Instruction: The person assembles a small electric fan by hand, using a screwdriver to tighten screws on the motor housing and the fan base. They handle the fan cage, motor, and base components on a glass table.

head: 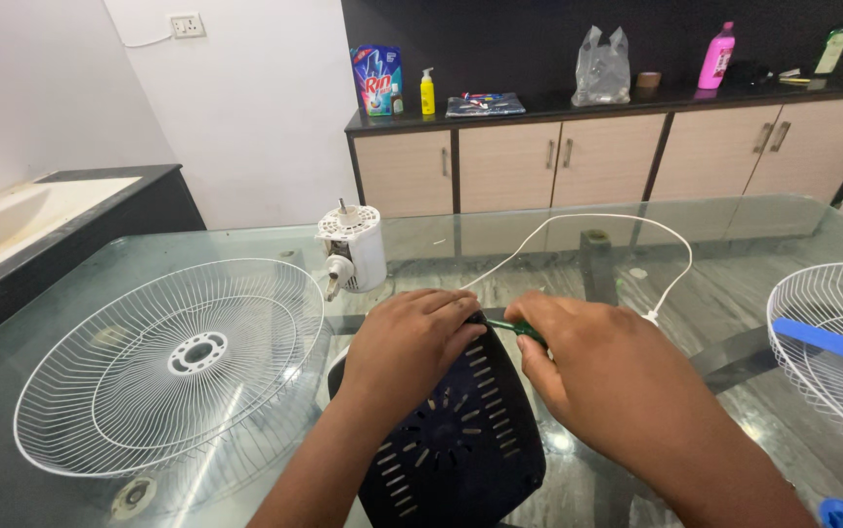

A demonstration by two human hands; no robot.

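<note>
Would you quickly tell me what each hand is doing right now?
Left hand: open, palm pressed flat on the black vented cover.
Right hand: closed around a green-handled tool.

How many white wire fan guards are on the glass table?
2: one fan guard lies flat left of the left hand; the other guard sits at the right edge, partly cut off.

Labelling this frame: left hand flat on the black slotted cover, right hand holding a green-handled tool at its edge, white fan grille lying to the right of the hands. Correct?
Not quite. The head view shows the full white fan grille lying to the left of the hands, on the glass table. The rest holds: left hand on the black slotted cover, right hand holding the green-handled tool at its edge.
</note>
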